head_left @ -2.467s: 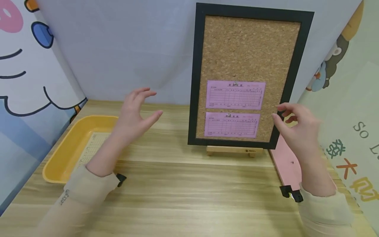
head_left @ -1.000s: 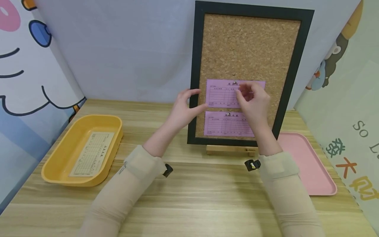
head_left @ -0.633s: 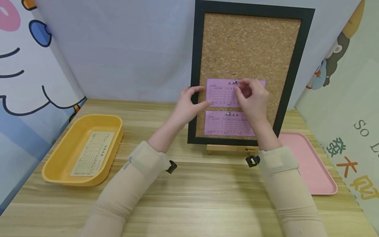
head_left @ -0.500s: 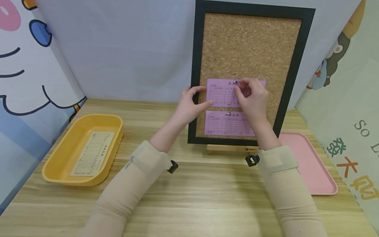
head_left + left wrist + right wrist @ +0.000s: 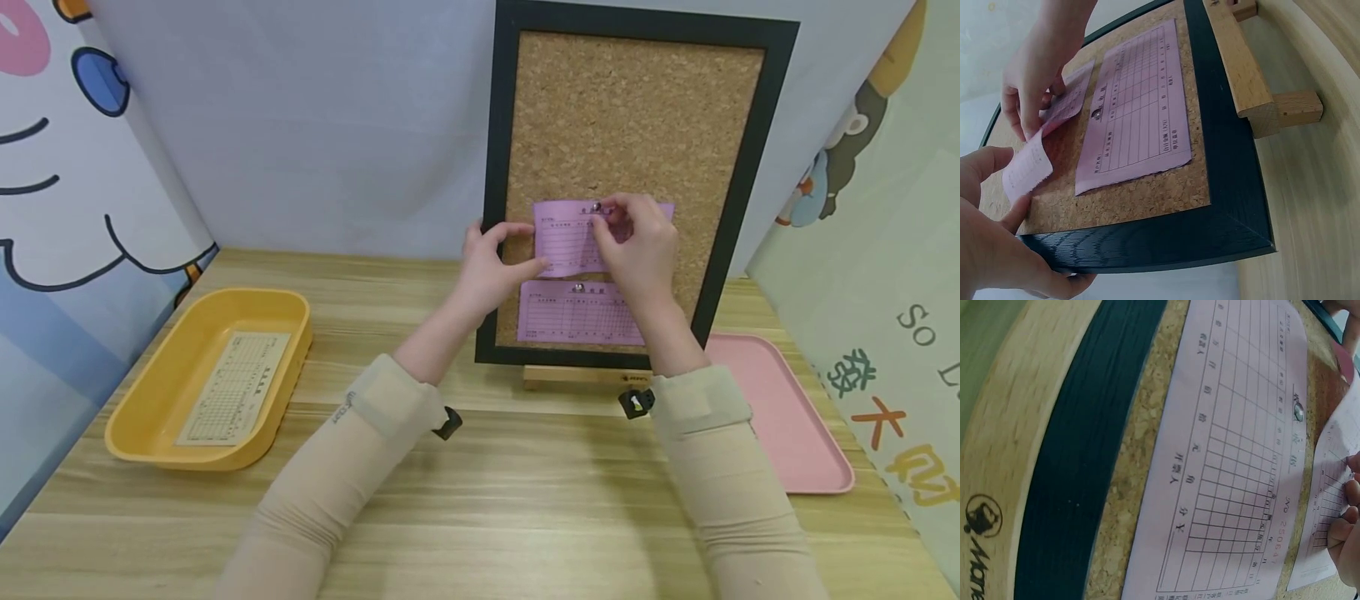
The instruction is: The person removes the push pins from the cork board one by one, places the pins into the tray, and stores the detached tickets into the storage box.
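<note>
A cork board (image 5: 637, 117) in a black frame stands on a small wooden easel. Two pink receipt slips with printed tables hang on it. The upper slip (image 5: 561, 242) is held at its left end by the thumb and fingers of my left hand (image 5: 491, 271), and that end bows off the cork. My right hand (image 5: 647, 250) has curled fingertips right beside the upper slip's silver push pin (image 5: 597, 207) and covers the slip's right part; whether it pinches the pin is unclear. The lower slip (image 5: 1135, 112) lies flat below, under its own push pin (image 5: 1096, 114).
To the left, a yellow tray (image 5: 135, 408) holds a cream printed slip (image 5: 236, 387). On the right lies a pink tray (image 5: 795, 417), partly behind my right forearm. The easel's ledge (image 5: 585, 375) sticks out under the frame. Printed cloth hangs behind and at both sides.
Both hands have come in to the upper slip from either side. My left hand has since crept right, and the slip's left end, flat before, now bows and shifts right.
</note>
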The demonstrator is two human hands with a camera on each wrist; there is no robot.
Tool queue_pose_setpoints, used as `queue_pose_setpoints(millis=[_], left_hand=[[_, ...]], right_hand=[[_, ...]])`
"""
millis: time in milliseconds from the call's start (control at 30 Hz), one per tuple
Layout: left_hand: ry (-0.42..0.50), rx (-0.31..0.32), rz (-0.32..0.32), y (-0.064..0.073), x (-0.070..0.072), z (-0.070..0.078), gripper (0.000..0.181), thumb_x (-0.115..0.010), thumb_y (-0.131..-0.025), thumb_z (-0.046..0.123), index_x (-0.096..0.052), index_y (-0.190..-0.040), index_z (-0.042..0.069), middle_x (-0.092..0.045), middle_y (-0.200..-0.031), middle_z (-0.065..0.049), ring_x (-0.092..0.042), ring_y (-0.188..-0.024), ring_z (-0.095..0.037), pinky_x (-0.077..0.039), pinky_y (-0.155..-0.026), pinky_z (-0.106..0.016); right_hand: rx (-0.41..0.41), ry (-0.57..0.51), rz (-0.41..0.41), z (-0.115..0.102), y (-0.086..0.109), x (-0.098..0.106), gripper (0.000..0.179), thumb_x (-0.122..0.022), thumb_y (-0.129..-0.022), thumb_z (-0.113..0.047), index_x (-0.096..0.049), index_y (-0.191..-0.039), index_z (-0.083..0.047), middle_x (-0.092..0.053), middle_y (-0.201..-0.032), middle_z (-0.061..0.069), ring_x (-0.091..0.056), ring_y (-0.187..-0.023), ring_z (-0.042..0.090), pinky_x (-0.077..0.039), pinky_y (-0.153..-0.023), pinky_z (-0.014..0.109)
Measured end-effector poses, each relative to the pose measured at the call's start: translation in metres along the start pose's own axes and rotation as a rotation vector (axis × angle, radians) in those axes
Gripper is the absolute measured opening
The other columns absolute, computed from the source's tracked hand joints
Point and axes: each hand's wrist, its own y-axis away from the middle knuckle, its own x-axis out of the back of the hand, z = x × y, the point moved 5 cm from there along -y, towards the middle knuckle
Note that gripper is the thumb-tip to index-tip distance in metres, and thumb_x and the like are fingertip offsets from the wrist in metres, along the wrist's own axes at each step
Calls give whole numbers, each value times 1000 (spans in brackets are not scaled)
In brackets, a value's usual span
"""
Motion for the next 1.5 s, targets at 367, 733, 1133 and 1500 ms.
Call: queue_pose_setpoints(millis=[367, 733, 1133, 1500], left_hand=[[16, -40, 27, 0, -2, -7, 29, -69, -86, 24, -63, -109, 7, -17, -153, -15, -3, -145, -28, -20, -114, -44], [-63, -121, 108, -3, 0, -9, 14, -65, -87, 19, -65, -94, 7, -36, -141, -16, -16, -143, -33, -21, -114, -44], [-80, -117, 123, -5, 0, -9, 13, -65, -87, 21, -65, -90, 8, -39, -138, -17, -29, -137, -32, -23, -113, -42], [-82, -131, 132, -6, 0, -9, 13, -66, -86, 21, -66, -90, 8, -46, -126, -16, -39, -129, -30, -28, -110, -43]], right_hand=[[-21, 38, -13, -1, -2, -1, 18, -66, -87, -17, -67, -95, -1, -62, -82, 12, -56, -72, 20, -37, -64, 18], [-43, 98, 11, -4, -5, -2, 17, -64, -87, -18, -67, -91, -3, -61, -78, 11, -55, -70, 19, -36, -63, 21], [29, 178, 7, -9, -9, -4, 15, -60, -87, -12, -65, -87, 2, -61, -76, 14, -56, -67, 23, -42, -60, 32], [121, 213, 11, -12, -10, -6, 15, -59, -84, -10, -62, -82, 4, -60, -75, 16, -57, -65, 27, -47, -58, 39]])
